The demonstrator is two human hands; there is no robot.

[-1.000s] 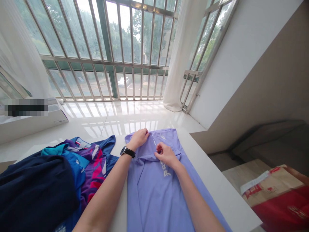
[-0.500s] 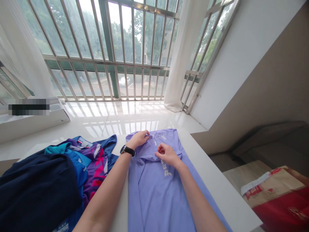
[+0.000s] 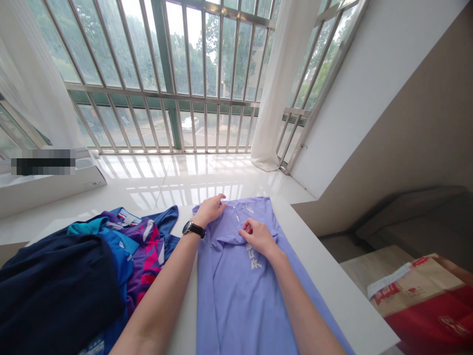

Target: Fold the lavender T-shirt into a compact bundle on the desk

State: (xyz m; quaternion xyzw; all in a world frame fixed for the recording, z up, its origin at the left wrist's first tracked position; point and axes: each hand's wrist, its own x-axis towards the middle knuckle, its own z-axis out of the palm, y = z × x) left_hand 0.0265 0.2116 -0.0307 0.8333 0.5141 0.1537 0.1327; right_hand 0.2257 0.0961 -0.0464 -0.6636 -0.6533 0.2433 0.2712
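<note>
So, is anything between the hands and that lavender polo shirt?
Nothing visible: the left hand and right hand both rest directly on the lavender polo shirt, near its collar. The heap of multicoloured sports jerseys lies off to the left in view, beside the shirt, not between.

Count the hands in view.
2: the left hand near the collar of the lilac polo shirt, the right hand lower on its front.

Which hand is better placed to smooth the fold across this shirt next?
Likely the right hand: it rests on the fold across the lavender polo shirt, beside the white lettering, while the left hand sits higher, near the shirt's top edge.
</note>
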